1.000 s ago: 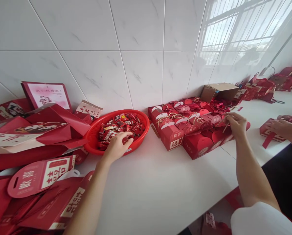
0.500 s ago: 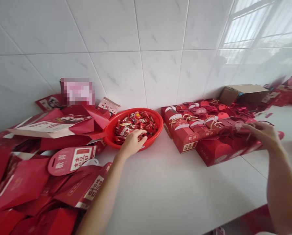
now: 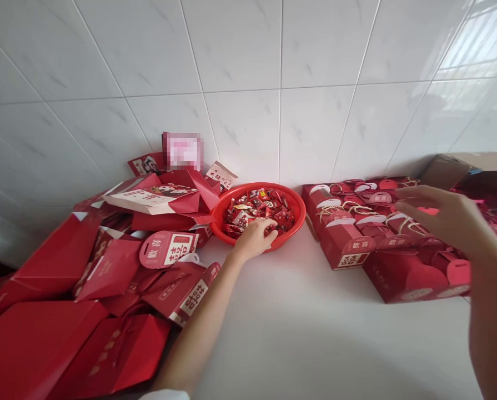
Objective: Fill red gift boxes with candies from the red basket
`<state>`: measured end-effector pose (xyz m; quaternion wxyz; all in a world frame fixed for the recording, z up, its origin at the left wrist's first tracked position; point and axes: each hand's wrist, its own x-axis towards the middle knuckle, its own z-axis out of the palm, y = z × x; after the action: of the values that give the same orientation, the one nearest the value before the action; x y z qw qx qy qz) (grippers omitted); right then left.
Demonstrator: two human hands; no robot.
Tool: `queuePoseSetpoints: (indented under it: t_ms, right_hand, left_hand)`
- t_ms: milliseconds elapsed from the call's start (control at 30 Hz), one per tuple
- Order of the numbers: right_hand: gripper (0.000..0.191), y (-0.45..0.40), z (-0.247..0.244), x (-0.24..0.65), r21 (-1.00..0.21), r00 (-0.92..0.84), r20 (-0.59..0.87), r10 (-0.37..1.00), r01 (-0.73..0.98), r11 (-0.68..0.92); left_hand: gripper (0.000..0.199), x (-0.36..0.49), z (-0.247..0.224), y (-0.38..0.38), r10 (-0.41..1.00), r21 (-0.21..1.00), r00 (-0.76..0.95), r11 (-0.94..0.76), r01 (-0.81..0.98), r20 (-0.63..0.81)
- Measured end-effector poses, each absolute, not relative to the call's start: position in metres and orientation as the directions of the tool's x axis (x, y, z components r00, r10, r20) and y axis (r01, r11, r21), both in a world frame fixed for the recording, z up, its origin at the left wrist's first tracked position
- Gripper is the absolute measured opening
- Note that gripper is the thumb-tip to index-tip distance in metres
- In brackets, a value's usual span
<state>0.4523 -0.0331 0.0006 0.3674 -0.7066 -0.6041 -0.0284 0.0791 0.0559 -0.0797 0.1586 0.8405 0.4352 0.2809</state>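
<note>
Wrapped candies [image 3: 252, 208] fill a round red plastic basket [image 3: 299, 219] against the wall. My left hand [image 3: 252, 240] reaches over its near rim, fingers loosely curled down at the candies, with a gap between thumb and forefinger. I see nothing held there, though some fingertips are hidden. My right hand [image 3: 443, 219], blurred, hovers over the rows of red gift boxes [image 3: 344, 244] on the right, its fingers stretched out and nothing visible in them. Several of these boxes have rope handles and rounded tabs.
Folded and half-folded red cartons [image 3: 115, 266] pile up on the left. An open brown cardboard box [image 3: 443, 169] stands at the back right. White tiled wall [image 3: 248, 133] closes off the far side of the white tabletop [image 3: 298, 322].
The view has swung left, so everything sits further right. My right hand has drawn off the front boxes, where a clear, blurred thing showed at its fingertips. My left hand stays at the basket.
</note>
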Motion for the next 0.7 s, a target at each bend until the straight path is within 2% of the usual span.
queuePoseSetpoints:
  t_ms: [67, 133, 200, 267, 333, 433, 567, 700]
  right_hand:
    - [0.024, -0.024, 0.011, 0.403, -0.599, 0.067, 0.456, 0.887, 0.76, 0.25]
    - [0.022, -0.013, 0.018, 0.359, -0.643, -0.184, 0.423, 0.887, 0.629, 0.437]
    - [0.021, 0.001, 0.021, 0.317, -0.657, -0.416, 0.414, 0.81, 0.48, 0.582]
    - [0.017, 0.017, 0.021, 0.276, -0.629, -0.571, 0.459, 0.68, 0.332, 0.703]
    - [0.017, 0.033, 0.021, 0.233, -0.608, -0.634, 0.529, 0.564, 0.18, 0.773]
    - [0.021, 0.051, 0.022, 0.167, -0.546, -0.696, 0.555, 0.455, 0.108, 0.831]
    - [0.026, 0.062, 0.028, 0.092, -0.459, -0.754, 0.528, 0.391, 0.134, 0.878]
    - [0.015, 0.063, 0.034, 0.05, -0.409, -0.76, 0.5, 0.416, 0.216, 0.887]
  left_hand:
    - [0.024, 0.079, -0.078, 0.055, 0.822, 0.514, 0.469, -0.569, 0.642, 0.323]
    - [0.023, 0.08, -0.078, 0.055, 0.822, 0.515, 0.472, -0.568, 0.642, 0.318]
    - [0.023, 0.081, -0.078, 0.054, 0.823, 0.519, 0.473, -0.567, 0.64, 0.315]
    - [0.023, 0.081, -0.079, 0.053, 0.824, 0.524, 0.472, -0.565, 0.638, 0.314]
    - [0.027, 0.081, -0.081, 0.052, 0.825, 0.522, 0.452, -0.565, 0.639, 0.339]
    - [0.036, 0.079, -0.082, 0.05, 0.822, 0.5, 0.439, -0.569, 0.653, 0.363]
    - [0.028, 0.075, -0.082, 0.049, 0.806, 0.473, 0.504, -0.59, 0.654, 0.309]
    - [0.032, 0.07, -0.085, 0.054, 0.794, 0.472, 0.535, -0.605, 0.641, 0.29]
